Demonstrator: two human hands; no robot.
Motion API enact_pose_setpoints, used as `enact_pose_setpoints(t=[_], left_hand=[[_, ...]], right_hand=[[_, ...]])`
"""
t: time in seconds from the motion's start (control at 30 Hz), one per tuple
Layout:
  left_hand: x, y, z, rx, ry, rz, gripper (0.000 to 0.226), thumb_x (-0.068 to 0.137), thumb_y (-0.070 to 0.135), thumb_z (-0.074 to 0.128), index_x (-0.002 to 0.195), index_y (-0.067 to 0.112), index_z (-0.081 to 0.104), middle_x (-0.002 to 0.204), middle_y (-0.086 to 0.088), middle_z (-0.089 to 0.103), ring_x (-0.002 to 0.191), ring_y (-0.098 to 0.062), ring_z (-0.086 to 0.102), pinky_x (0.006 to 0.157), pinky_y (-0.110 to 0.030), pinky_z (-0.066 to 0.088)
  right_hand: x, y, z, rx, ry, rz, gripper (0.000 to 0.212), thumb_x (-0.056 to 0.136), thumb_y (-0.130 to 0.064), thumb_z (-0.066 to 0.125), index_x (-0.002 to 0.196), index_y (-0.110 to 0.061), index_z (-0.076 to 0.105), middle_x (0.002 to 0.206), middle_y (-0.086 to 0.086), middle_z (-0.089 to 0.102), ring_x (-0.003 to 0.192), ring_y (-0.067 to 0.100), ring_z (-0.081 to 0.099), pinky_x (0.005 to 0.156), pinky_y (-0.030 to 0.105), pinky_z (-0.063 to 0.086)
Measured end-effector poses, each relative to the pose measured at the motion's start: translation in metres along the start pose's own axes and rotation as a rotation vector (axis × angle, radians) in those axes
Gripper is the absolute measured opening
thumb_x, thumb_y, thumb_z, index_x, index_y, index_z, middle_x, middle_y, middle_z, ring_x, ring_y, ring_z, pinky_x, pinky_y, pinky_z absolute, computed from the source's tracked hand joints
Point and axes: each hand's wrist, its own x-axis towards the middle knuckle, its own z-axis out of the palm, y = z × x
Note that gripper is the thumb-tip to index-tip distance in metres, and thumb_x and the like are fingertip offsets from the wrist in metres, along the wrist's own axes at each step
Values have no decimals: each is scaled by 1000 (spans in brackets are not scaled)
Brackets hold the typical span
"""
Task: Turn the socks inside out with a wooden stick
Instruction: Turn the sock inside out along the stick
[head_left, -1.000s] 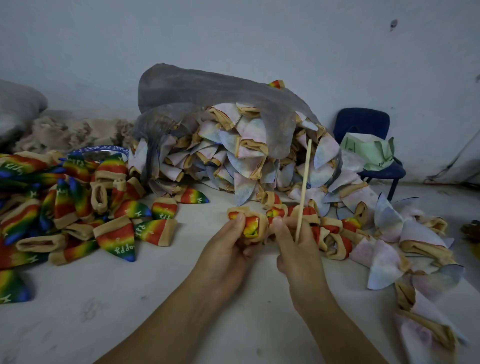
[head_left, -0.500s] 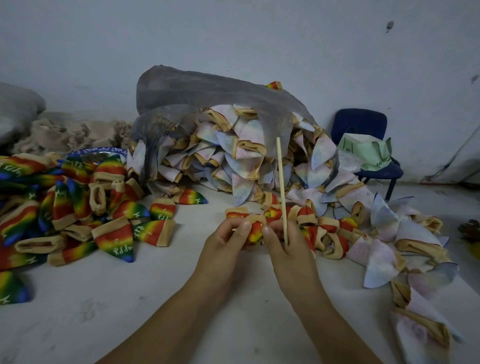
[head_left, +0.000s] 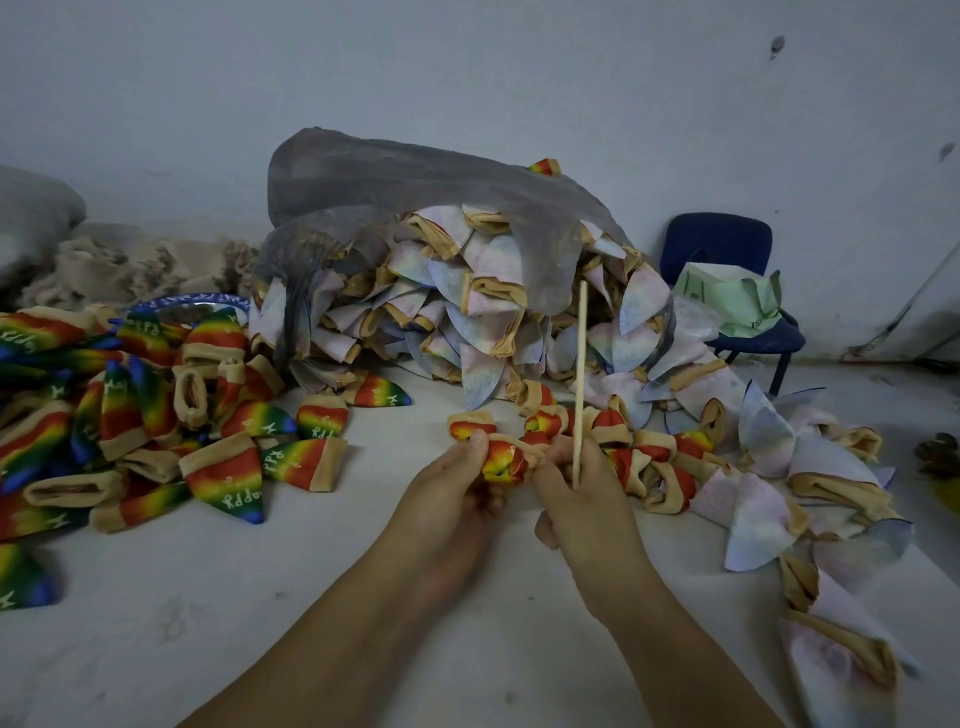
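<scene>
My left grip (head_left: 452, 488) pinches sock (head_left: 501, 462); my right grip (head_left: 576, 488) holds stick (head_left: 581, 374) upright, before bag (head_left: 415, 176). Sock soft, limp: I'd hold cuff.

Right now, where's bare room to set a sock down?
The widest bare surface lies nearer than the rainbow pile, left of the left hand. A narrower strip runs between the right hand and the pale socks. Near the bag it is crowded.
</scene>
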Motion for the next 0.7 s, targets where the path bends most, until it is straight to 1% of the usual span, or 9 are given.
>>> enact_pose_setpoints(t=[0.07, 0.17, 0.27, 0.33, 0.4, 0.43, 0.53, 0.6, 0.7], left_hand=[[-1, 4, 0, -254, -59, -198, 37, 84, 33, 64, 109, 5, 66, 90, -7, 67, 61, -9, 53, 58, -20, 49], [-2, 8, -1, -379, -73, -249, 38, 89, 29, 63, 118, 5, 63, 98, -9, 60, 60, -9, 49, 55, -20, 48], [-2, 2, 0, -67, 51, -47, 33, 91, 31, 61, 119, 13, 65, 104, -5, 66, 75, -11, 57, 65, -23, 49], [-5, 0, -1, 352, 155, 239, 25, 93, 45, 56, 115, 37, 66, 118, 11, 65, 101, -7, 62, 82, -23, 51], [-8, 3, -1, 685, 112, 520, 28, 88, 64, 55, 115, 57, 59, 128, 32, 48, 120, 8, 49, 94, -13, 46], [-9, 4, -1, 828, 66, 609, 32, 87, 63, 57, 118, 60, 53, 131, 37, 40, 125, 12, 41, 99, -8, 39], [-7, -2, -1, 1080, -24, 648, 40, 91, 40, 66, 118, 62, 45, 131, 35, 40, 128, 18, 31, 98, 3, 24], [-7, -4, -1, 1036, -39, 598, 39, 92, 31, 67, 113, 58, 50, 122, 32, 49, 119, 19, 39, 93, 3, 29], [-5, -3, -2, 926, -31, 532, 31, 88, 32, 70, 103, 54, 57, 109, 31, 56, 107, 16, 49, 85, -1, 38]], right_hand=[[-1, -4, 1, 186, -44, 81, 14, 94, -5, 46, 82, -13, 47, 50, -6, 36, 39, 6, 30, 37, 20, 29], [-1, -8, 0, 495, -131, 184, 15, 97, -4, 43, 84, -12, 44, 52, -2, 28, 37, 5, 23, 33, 17, 23], [-1, -7, -3, 475, -130, 194, 15, 99, -8, 42, 85, -13, 44, 53, -3, 29, 39, 5, 23, 33, 17, 21], [-1, -4, -2, 400, -107, 171, 12, 99, -9, 42, 88, -12, 44, 53, -3, 31, 40, 6, 23, 34, 18, 21], [-1, -2, -1, 337, -89, 161, 9, 99, -9, 44, 90, -11, 47, 53, -3, 33, 41, 7, 25, 35, 19, 23], [-2, -2, 0, 322, -88, 160, 8, 98, -9, 45, 91, -11, 48, 54, -2, 34, 42, 7, 26, 35, 19, 24], [-2, -3, 0, 373, -115, 178, 11, 98, -9, 44, 89, -12, 50, 53, -3, 37, 41, 6, 29, 35, 19, 26], [-2, -4, -2, 502, -157, 218, 14, 99, -11, 43, 87, -12, 50, 52, -3, 33, 37, 5, 26, 33, 17, 25], [-2, -2, -3, 595, -202, 253, 14, 99, -16, 46, 86, -13, 52, 52, -3, 31, 35, 4, 25, 32, 17, 24]])
